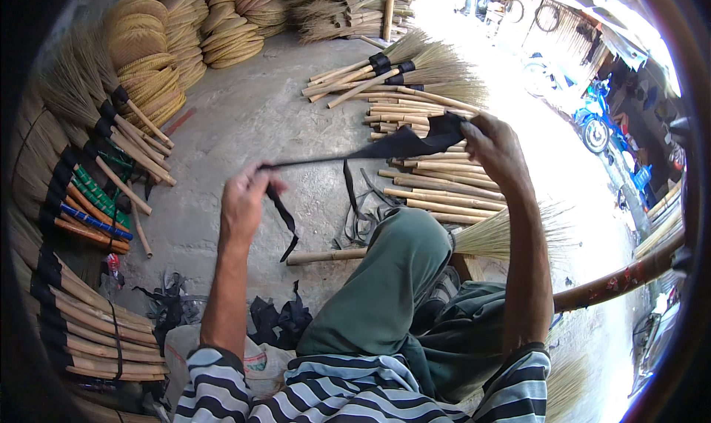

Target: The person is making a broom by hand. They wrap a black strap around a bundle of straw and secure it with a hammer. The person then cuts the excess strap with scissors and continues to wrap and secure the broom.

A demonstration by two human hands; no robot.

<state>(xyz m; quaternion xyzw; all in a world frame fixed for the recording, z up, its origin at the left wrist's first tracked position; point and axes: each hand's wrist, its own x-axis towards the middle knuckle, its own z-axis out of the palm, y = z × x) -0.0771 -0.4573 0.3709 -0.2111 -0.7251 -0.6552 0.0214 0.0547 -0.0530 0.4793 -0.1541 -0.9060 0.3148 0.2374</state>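
Note:
A long black strip (396,143), perhaps rubber or cloth, stretches between my two raised hands above my bent knee. My left hand (246,201) pinches its narrow part, and a loose end dangles below the fingers. My right hand (495,147) grips the wider, folded end. Beneath the strip, a broom's bamboo handle (326,257) pokes out left of my knee. Pale bristles (511,234) fan out on the knee's other side; my leg hides what lies between. More thin black strips (359,212) lie on the floor just beyond the knee.
Finished brooms (118,141) with black bindings line the left side. Bamboo handles (437,190) lie in a row ahead, below bound brooms (400,71). Stacked woven baskets (144,52) stand at the back left. Black scraps (281,315) lie by my left arm. A blue motorcycle (595,119) is parked far right.

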